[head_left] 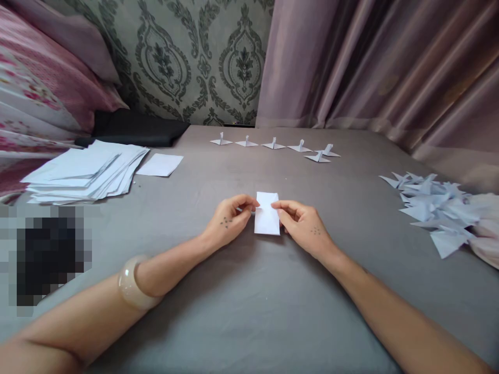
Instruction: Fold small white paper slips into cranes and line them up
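A small folded white paper rectangle (pixel 267 221) is held upright-lengthwise between both hands, just above or on the grey cloth surface (pixel 234 291). My left hand (pixel 230 219) pinches its left edge near the upper half, thumb and forefinger together. On the opposite edge, my right hand (pixel 306 223) grips the paper with its forefinger on the front face and its thumb close by. A pale bangle (pixel 134 283) circles my left wrist.
Folded paper cranes (pixel 274 144) stand in a row at the back. Several more lie in a heap (pixel 440 202) at the right. A stack of white paper (pixel 78 176) and a loose sheet (pixel 161 164) lie at the left, near a black cloth (pixel 136 127). Curtains hang behind.
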Demonstrator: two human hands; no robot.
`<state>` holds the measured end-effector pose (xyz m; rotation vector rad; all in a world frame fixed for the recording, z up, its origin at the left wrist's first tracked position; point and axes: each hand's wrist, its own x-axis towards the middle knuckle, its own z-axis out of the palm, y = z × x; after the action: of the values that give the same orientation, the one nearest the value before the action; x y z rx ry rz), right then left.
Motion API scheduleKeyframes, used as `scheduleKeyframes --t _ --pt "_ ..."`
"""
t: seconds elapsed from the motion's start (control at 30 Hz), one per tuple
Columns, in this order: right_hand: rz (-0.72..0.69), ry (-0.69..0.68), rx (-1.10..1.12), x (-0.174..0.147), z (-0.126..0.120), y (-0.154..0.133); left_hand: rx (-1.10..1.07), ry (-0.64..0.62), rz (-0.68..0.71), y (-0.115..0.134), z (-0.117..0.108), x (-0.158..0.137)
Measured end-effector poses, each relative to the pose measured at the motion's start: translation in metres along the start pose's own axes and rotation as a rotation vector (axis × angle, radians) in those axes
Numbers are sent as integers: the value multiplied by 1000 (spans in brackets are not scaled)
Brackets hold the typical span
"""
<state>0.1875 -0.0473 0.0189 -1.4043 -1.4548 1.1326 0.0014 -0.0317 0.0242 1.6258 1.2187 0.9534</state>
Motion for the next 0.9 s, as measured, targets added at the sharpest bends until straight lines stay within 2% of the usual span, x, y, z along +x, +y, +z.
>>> scheduleKeyframes --t 0.13,0.27,0.4,0.57,0.77,0.9 --pt "10 -99 -107 2 -5 4 267 -19 110 -5 -4 2" --pt "-72 -176 -251 1 -10 3 284 -29 92 -9 -5 4" --pt "-199 -116 -467 1 -11 3 250 -43 22 -10 -4 4" --pt "-335 -80 -630 2 -9 9 303 -64 63 -8 -4 2" --pt "-302 -39 -613 1 -7 8 430 -100 129 -8 -5 1" --pt "-239 8 -545 2 -3 2 411 -68 72 -8 -3 7"
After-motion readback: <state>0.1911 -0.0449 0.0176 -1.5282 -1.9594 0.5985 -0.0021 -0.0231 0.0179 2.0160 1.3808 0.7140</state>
